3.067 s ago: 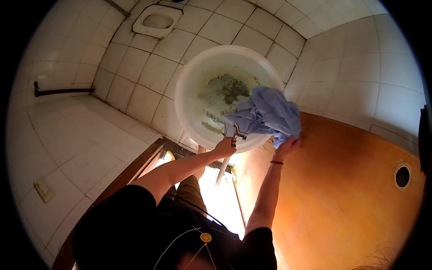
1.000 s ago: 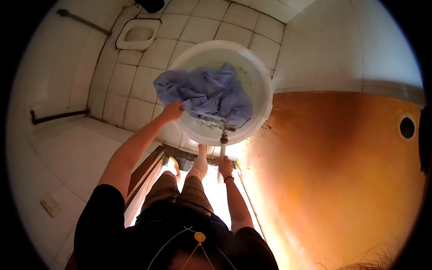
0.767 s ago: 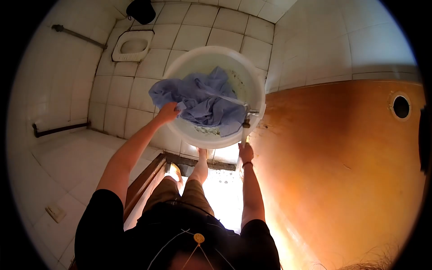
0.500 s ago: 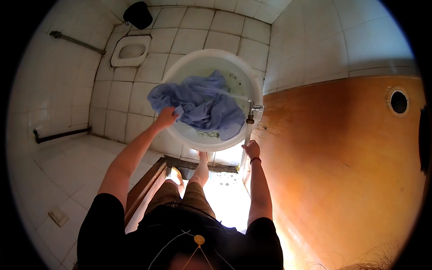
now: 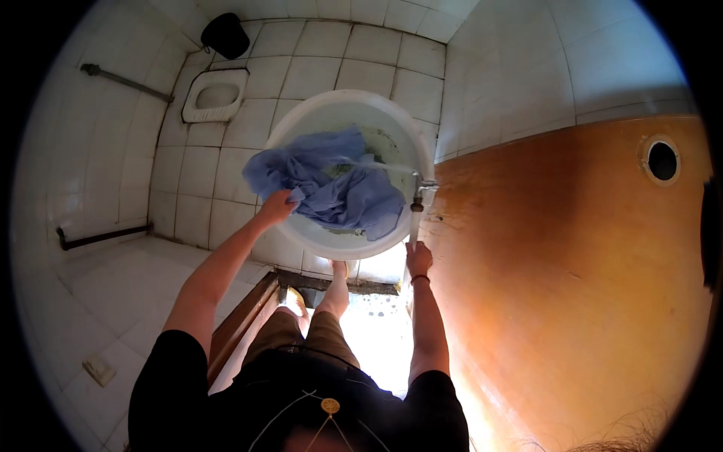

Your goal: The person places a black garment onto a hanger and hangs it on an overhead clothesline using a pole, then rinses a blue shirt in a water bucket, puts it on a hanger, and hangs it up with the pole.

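Note:
A wet blue cloth (image 5: 376, 197) lies bunched in a large white basin (image 5: 423, 135) of water, part of it over the left rim. My left hand (image 5: 279, 206) is closed on the cloth's edge at that rim. Beyond the basin's near right edge, my right hand (image 5: 419, 258) is closed around a pale pipe (image 5: 415, 226). At the top of this pipe a metal tap (image 5: 423, 185) pours a stream of water over the cloth. Dark bits float in the water.
A squat toilet (image 5: 216, 96) is set in the tiled floor at the upper left, with a black bucket (image 5: 225, 35) behind it. An orange-brown wooden panel (image 5: 557, 248) with a round hole fills the right. A doorway threshold (image 5: 361, 286) lies under my legs.
My right hand has left the cloth and now holds the pipe; my left hand has gone from the tap to the cloth. The cloth has spread leftward over the basin.

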Demonstrator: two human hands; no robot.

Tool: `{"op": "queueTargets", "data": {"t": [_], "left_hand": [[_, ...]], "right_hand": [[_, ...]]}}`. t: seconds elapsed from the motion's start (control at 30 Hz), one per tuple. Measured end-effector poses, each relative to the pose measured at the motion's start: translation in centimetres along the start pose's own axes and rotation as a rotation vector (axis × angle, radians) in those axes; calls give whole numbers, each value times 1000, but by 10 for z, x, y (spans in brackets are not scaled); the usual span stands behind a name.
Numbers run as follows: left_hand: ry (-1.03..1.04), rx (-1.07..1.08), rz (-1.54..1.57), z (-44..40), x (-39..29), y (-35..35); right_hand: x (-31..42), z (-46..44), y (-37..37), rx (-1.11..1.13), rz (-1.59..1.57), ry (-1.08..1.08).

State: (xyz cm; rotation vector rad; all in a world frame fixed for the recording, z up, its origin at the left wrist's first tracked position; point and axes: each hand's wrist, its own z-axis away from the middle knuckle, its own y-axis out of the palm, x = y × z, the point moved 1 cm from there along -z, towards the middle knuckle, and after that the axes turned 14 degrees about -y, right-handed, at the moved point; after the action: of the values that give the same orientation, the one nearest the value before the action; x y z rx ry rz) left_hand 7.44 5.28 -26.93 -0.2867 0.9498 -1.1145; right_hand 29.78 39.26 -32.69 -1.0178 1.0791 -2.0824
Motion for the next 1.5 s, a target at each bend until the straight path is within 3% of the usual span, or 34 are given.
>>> {"op": "queueTargets", "data": {"t": [0.07, 0.17, 0.27, 0.33, 0.47, 0.63, 0.77, 0.83, 0.87, 1.03, 1.1, 1.13, 1.17, 1.2, 1.23, 1.3, 1.37, 1.43, 1.5], "left_hand": [[8, 1, 40, -2, 1, 1], [-49, 46, 92, -1, -5, 2], [-56, 19, -26, -9, -6, 9], [48, -9, -23, -14, -12, 12], [25, -10, -116, -14, -21, 8], [5, 29, 96, -15, -10, 14], [-13, 22, 5, -16, -14, 14], [1, -5, -102, -14, -17, 12], [3, -8, -103, -17, -12, 13], [72, -20, -109, -8, -11, 4], [153, 7, -194, 13, -31, -3], [245, 44, -279, 25, -46, -4], [344, 98, -229, 41, -66, -6], [442, 152, -178, 55, -86, -5], [517, 218, -212, 63, -100, 0], [502, 280, -228, 76, -128, -8], [514, 147, 92, 67, -125, -11], [397, 138, 78, 39, -89, -2], [386, -168, -401, 22, -60, 7]], "right_hand": [[-13, -13, -12, -58, 15, -54], [-29, -34, -10, 26, 26, -166], [-42, -48, -13, 1, 47, -71], [-53, -44, -12, -31, 66, -82], [-54, -46, -8, -84, 65, -126], [-50, -31, -9, -117, -17, -123], [-42, -38, -24, -67, -3, -73], [-35, -36, -36, 139, -23, -19], [-37, -36, -32, 136, -24, -21], [-26, -15, -37, -141, 34, 7], [18, -7, -54, -344, -190, -298], [59, -1, -76, -184, -430, -279], [88, 0, -72, -295, -542, -590], [124, 3, -83, -246, -457, -849], [157, 7, -84, -197, -451, -958], [204, 8, -82, 128, -789, -1035], [194, -21, -49, 87, -671, -1002], [152, -57, -17, 59, -262, -852], [144, -69, -36, -78, -167, -568]]}}
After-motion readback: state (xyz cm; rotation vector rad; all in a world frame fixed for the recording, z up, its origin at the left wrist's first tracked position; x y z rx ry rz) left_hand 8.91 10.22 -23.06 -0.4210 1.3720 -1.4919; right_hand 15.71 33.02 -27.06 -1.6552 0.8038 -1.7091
